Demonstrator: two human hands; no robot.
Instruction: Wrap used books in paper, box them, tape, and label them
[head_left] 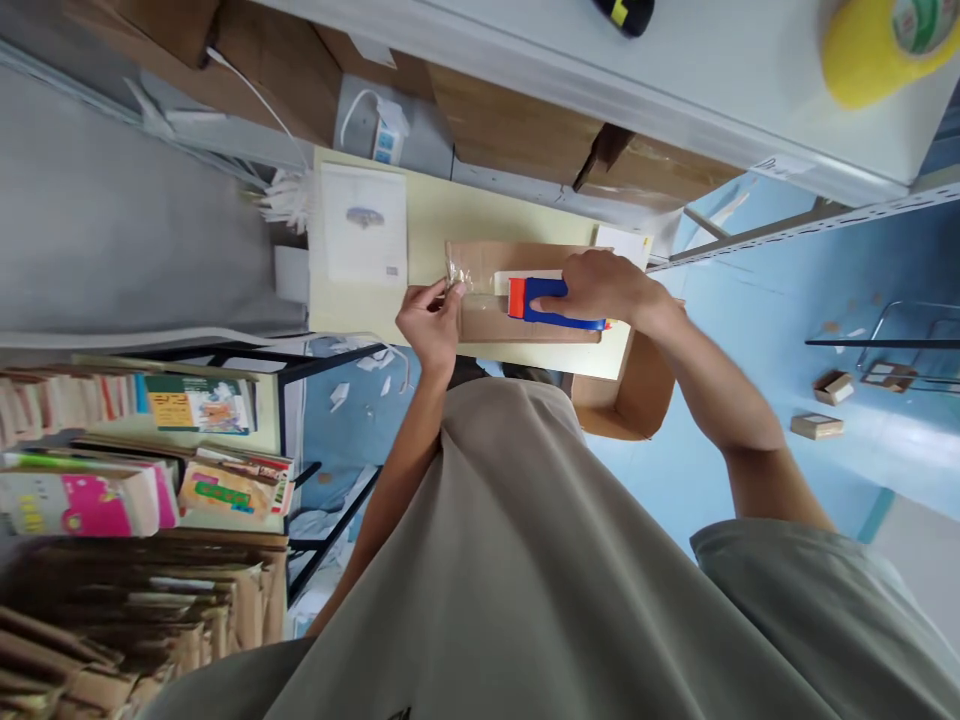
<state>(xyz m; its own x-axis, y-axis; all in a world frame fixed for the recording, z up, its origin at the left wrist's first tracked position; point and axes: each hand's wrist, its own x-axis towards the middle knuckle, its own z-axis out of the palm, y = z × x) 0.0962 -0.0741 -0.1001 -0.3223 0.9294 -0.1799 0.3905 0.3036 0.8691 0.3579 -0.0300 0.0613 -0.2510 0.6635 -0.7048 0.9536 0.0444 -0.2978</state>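
Note:
A flat, narrow cardboard box (487, 327) lies lengthwise on the pale yellow table. My right hand (607, 287) grips a blue tape dispenser (564, 300) with a red front end, held over the right half of the box. At the box's left end, my left hand (433, 318) is closed, thumb and fingertips pinching near the edge. Shiny clear tape (459, 274) shows at those fingertips, on the box's left end. The fingertips partly hide the tape's end. A white strip or label (517, 277) on the box is partly covered by the dispenser.
A printed sheet (365, 225) lies left on the table (427, 195). An open carton (637, 390) stands below the table's right edge. Overhead, a shelf (720, 90) holds a yellow tape roll (862, 55). A book rack (281, 440) stands at left; a power strip (388, 142) lies behind.

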